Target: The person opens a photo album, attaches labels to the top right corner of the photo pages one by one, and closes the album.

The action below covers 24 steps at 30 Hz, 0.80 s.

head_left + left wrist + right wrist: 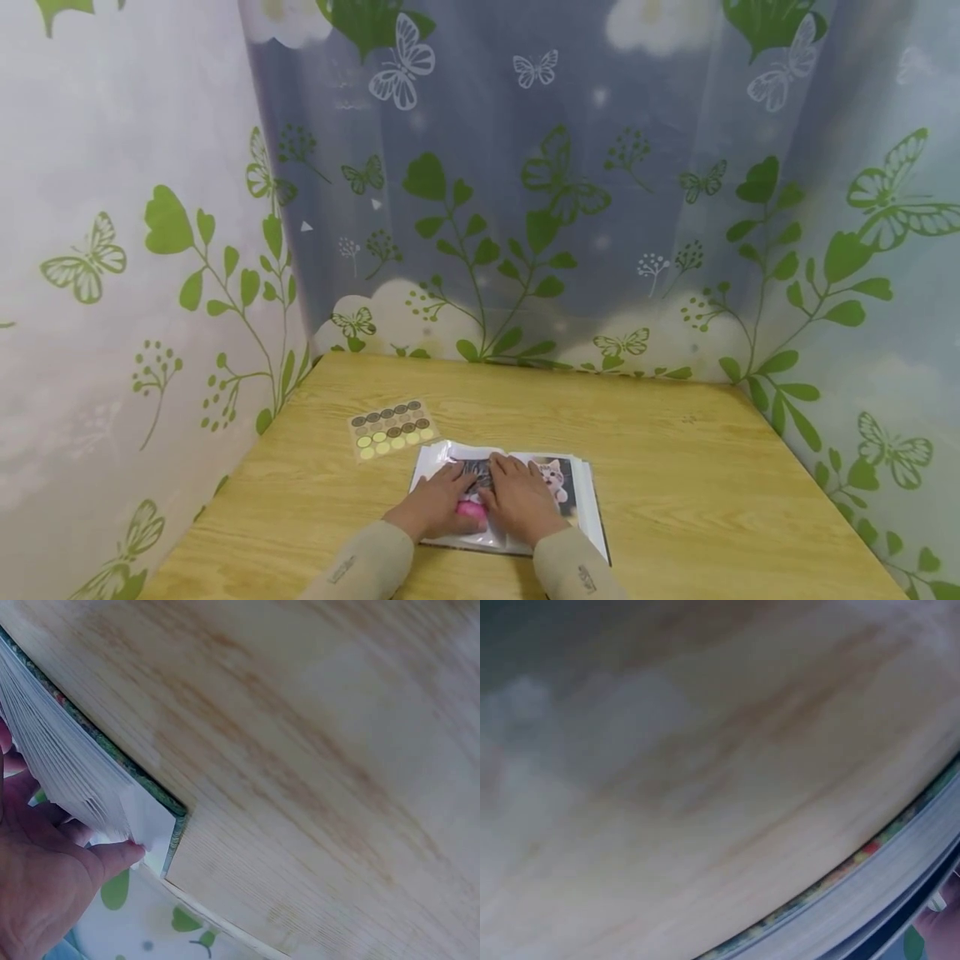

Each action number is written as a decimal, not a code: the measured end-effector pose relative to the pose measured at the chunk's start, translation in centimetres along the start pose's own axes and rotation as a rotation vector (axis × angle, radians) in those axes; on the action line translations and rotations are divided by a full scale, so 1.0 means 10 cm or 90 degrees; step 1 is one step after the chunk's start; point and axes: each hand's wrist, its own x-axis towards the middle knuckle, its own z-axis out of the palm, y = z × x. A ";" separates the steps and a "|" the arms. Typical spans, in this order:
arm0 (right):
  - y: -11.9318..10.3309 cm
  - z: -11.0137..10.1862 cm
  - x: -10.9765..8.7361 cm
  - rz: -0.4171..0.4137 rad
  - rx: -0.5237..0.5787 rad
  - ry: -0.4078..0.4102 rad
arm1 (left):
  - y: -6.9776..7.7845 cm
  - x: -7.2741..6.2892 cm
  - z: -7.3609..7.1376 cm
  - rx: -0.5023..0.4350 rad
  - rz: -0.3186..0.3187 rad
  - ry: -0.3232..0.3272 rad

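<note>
A photo album [592, 508] lies spread on the table with clear page sleeves. My left hand [441, 502] rests on its left page, fingers extended over a dark photo with a pink patch. Just right of the album's middle, my right hand [522, 498] lies on the pages, its fingers pointing away from me. A kitten photo [552, 475] shows beside that hand on the right page. In the left wrist view, the fanned page edges [71, 750] stand above a patterned cover, with the left thumb at the lower corner. The right wrist view shows the thick page stack [885, 881].
A sheet of round stickers [393, 429], brown and yellow, lies just behind the album's left side. The wood-grain table [690, 467] is bordered by fabric walls [525, 250] printed with leaves and butterflies.
</note>
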 end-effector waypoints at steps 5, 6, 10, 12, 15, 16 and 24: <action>0.01 0.00 -0.02 0.028 0.022 0.004 | 0.03 0.00 -0.02 0.002 0.006 0.000; 0.00 -0.01 -0.02 0.033 0.026 0.005 | 0.04 0.00 -0.02 0.000 0.005 0.000; 0.00 -0.02 -0.02 0.039 0.027 0.004 | 0.05 0.00 -0.03 -0.003 -0.001 -0.002; 0.00 -0.02 -0.01 0.038 0.024 0.004 | 0.05 0.00 -0.03 -0.003 -0.004 -0.003; 0.00 -0.03 -0.01 0.038 0.025 0.001 | 0.03 0.00 -0.02 -0.001 -0.006 -0.001; 0.00 -0.03 -0.01 0.039 0.026 -0.001 | 0.03 0.00 -0.02 0.000 -0.006 -0.001; -0.02 -0.04 -0.02 0.040 0.030 -0.012 | 0.02 -0.01 -0.01 -0.006 -0.002 0.001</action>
